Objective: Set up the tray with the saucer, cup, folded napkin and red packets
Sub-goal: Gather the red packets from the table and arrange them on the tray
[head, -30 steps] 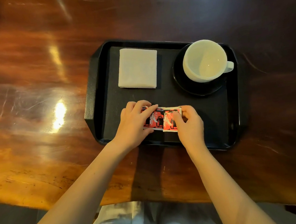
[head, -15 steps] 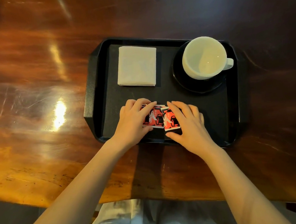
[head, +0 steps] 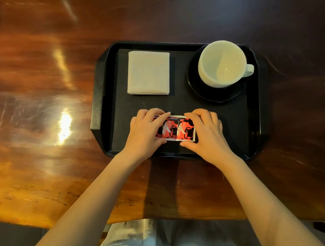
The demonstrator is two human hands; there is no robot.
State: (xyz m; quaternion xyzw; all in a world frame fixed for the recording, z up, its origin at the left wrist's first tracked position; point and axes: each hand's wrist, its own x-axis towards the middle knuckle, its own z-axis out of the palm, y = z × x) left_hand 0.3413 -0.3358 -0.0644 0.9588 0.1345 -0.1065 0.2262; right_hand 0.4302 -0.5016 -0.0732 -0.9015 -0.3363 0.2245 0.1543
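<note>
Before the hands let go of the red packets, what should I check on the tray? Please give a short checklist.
1. Cup upright on saucer: ok.
2. Napkin folded, flat on tray: ok.
3. Red packets side by side on tray: ok.
4. Packets' covered ends lying flat: cannot tell.
5. Hands off packets: not ok; left hand and right hand hold them.

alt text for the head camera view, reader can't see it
Left hand and right hand hold two red printed packets side by side in the near part of a black plastic tray on a wooden table. Behind them: a folded white napkin and an empty white cup on a black saucer.
</note>
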